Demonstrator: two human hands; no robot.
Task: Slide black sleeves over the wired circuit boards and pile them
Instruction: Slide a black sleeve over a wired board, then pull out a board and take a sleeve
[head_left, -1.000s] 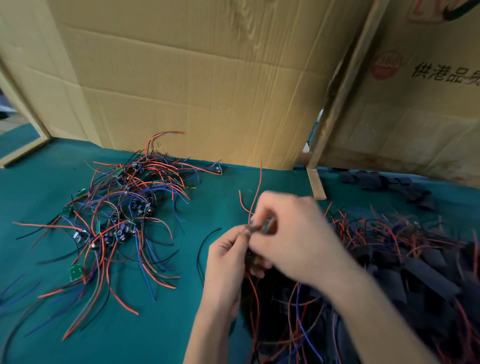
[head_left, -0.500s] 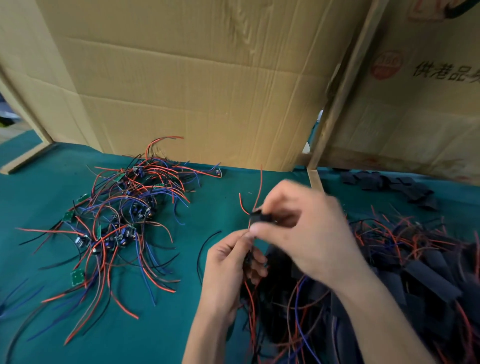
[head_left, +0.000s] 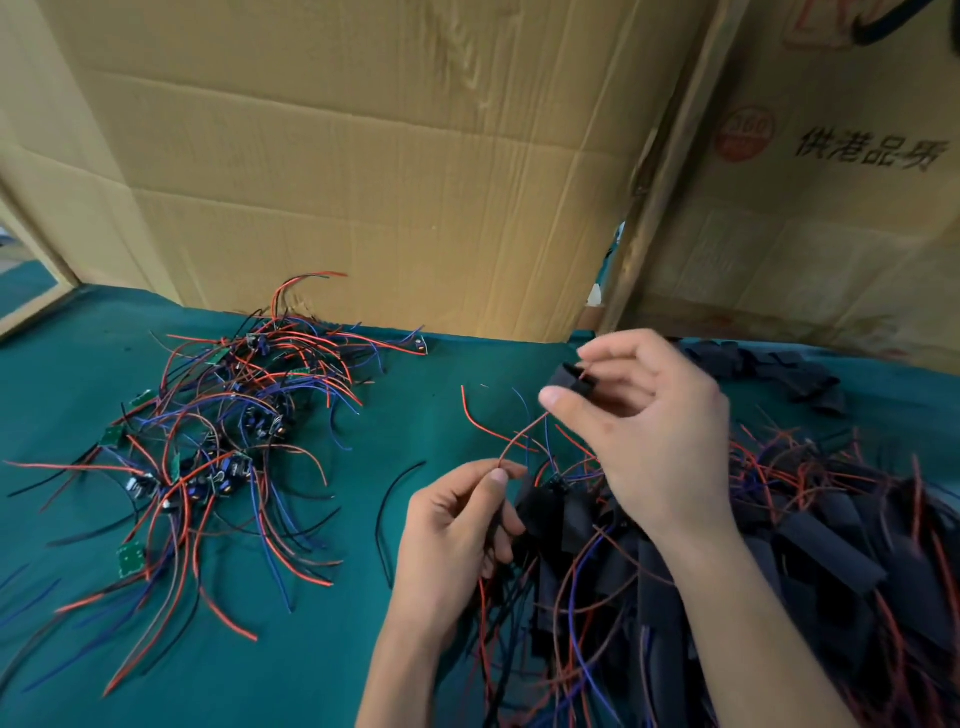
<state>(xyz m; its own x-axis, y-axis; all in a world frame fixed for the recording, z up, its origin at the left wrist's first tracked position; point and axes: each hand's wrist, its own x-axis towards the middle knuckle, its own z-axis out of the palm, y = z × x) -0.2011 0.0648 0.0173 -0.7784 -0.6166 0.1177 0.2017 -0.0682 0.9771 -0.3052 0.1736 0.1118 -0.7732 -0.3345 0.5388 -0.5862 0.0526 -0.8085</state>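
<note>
Here the right hand (head_left: 649, 431) is pinching a short black sleeve (head_left: 571, 382) between thumb and fingertips, holding it raised above the desk (head_left: 311, 649) with its open mouth facing toward nine o'clock. Below it, at about seven o'clock from the sleeve, the left hand (head_left: 457, 525) is pinching a thin red wire (head_left: 511, 441) between thumb and forefinger; the wire is arching up toward the sleeve. A small circuit board (head_left: 556, 480) seems to be sitting just beside the left fingers, though it is partly hidden among dark sleeves.

Judging from this, the step in hand is threading the leads into the sleeve. To do it well, the wires are best gathered into one straight bundle, fed through the open mouth first, and then the sleeve drawn down along them until it is covering the board fully. Squeezing the sleeve flat would be closing its mouth, so a light pinch on its edges is wiser.

Outward at three to five o'clock, the pile of sleeved boards (head_left: 805, 561) is spreading across the desk. At nine o'clock, well apart, a tangle of bare wired boards (head_left: 208, 452) is waiting. Loose sleeves (head_left: 779, 369) are lying at one o'clock, in front of the cardboard boxes (head_left: 363, 182).
</note>
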